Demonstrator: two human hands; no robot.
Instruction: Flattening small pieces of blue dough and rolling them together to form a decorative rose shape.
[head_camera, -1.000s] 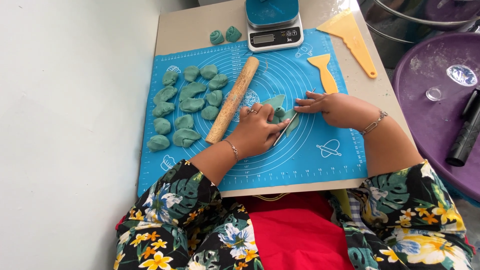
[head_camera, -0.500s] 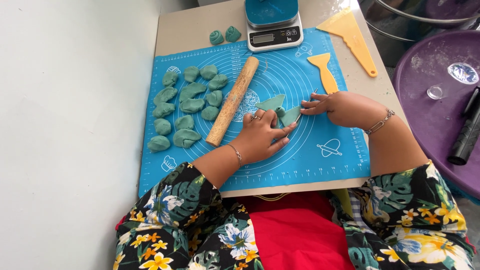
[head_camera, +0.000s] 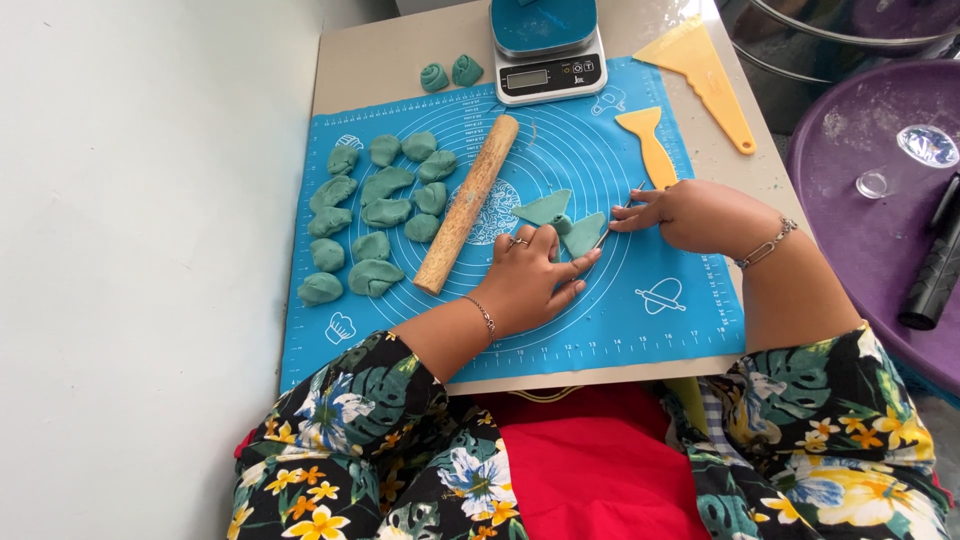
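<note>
The left hand was laid flat, fingers spread, on the blue silicone mat, its fingertips pressed on a thin teal dough sheet, evidently so that the sheet was kept from sliding. At three o'clock of it, the right hand was closed in a pinch on a slim blade, whose tip was set against the sheet's edge. The sheet's long axis was run from ten o'clock to four o'clock. Farther off, at nine o'clock, a wooden rolling pin was parked aslant, with shaped dough pieces ranged beyond. At twelve o'clock a kitchen scale was stood.
</note>
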